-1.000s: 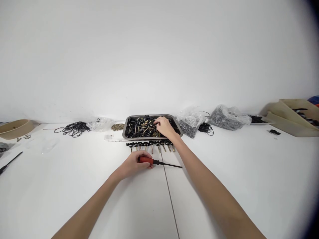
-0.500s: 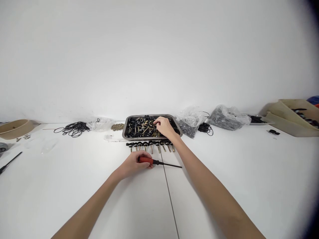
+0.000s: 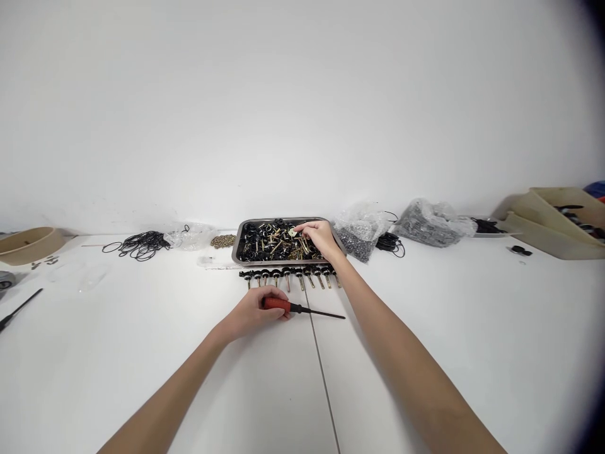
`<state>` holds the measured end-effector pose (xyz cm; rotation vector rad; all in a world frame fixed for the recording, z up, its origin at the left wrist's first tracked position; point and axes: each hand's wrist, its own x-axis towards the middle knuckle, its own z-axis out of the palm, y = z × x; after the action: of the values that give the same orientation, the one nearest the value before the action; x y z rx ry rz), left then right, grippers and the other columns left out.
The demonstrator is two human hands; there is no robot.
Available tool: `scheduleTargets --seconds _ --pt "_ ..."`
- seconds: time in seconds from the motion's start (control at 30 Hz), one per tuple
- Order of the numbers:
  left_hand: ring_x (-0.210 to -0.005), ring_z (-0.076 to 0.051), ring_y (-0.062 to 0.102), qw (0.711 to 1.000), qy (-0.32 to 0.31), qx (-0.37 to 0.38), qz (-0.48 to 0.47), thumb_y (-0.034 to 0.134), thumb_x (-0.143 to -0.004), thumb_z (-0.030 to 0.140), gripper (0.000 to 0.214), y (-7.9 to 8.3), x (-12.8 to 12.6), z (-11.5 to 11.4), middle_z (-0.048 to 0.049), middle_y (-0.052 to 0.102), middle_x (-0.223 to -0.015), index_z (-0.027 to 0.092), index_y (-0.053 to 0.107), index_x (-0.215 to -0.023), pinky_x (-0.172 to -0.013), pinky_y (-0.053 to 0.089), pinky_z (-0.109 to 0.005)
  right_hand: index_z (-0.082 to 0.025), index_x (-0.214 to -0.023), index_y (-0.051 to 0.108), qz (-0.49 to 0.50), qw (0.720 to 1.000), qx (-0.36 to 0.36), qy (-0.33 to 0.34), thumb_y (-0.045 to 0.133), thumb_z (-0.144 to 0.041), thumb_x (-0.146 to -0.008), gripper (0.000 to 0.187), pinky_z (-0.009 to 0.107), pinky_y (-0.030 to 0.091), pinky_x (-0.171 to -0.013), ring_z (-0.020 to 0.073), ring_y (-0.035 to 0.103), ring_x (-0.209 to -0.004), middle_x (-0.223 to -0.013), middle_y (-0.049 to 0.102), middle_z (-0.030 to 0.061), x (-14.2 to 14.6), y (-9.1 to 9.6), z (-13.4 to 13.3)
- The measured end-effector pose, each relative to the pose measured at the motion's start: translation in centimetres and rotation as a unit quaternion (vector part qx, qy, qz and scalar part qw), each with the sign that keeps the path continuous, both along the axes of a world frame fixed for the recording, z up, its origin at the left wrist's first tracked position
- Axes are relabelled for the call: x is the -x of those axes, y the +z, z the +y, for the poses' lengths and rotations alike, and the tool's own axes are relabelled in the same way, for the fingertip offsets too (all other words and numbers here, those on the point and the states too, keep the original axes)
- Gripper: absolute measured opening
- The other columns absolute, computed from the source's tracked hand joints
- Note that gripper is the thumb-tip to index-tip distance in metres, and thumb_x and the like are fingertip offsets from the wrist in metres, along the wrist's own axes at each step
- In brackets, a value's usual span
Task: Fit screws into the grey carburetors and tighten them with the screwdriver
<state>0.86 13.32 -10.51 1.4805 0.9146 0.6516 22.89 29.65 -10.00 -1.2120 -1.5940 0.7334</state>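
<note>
My left hand is wrapped around the red handle of a screwdriver, whose dark shaft points right, low over the white table. Over the right part of a metal tray, my right hand pinches a small part with a pale round face between thumb and fingertips. Black fittings and brass-coloured studs are heaped in the tray. Between the tray and my left hand, a row of black-headed parts with metal shanks lies side by side, shanks toward me.
Left of the tray are a small brass-coloured pile, clear plastic, black cords and a tan bowl. Rightward lie plastic bags of small dark parts, more black cord and a beige bin. Another screwdriver rests far left.
My right hand has shifted slightly right, and a pale round-faced part now shows at its fingertips. More of the row's right end is uncovered. My left hand and the screwdriver stay put.
</note>
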Motion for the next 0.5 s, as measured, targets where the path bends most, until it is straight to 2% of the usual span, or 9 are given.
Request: scheduleTargets --seconds 0.5 --pt "-0.084 -0.02 0.065 1.0 -0.006 -0.001 0.001 0.061 -0.078 0.024 0.021 0.07 -0.01 -0.03 -0.0084 0.069 -0.087 0.015 0.059 -0.097 -0.085 0.049 -0.036 -0.013 -0.073 0.073 0.034 0.999 -0.001 -0.002 0.039 -0.016 -0.063 0.035 0.019 0.031 -0.049 0.0095 0.045 -0.052 -0.056 0.057 0.0012 0.13 0.24 -0.4"
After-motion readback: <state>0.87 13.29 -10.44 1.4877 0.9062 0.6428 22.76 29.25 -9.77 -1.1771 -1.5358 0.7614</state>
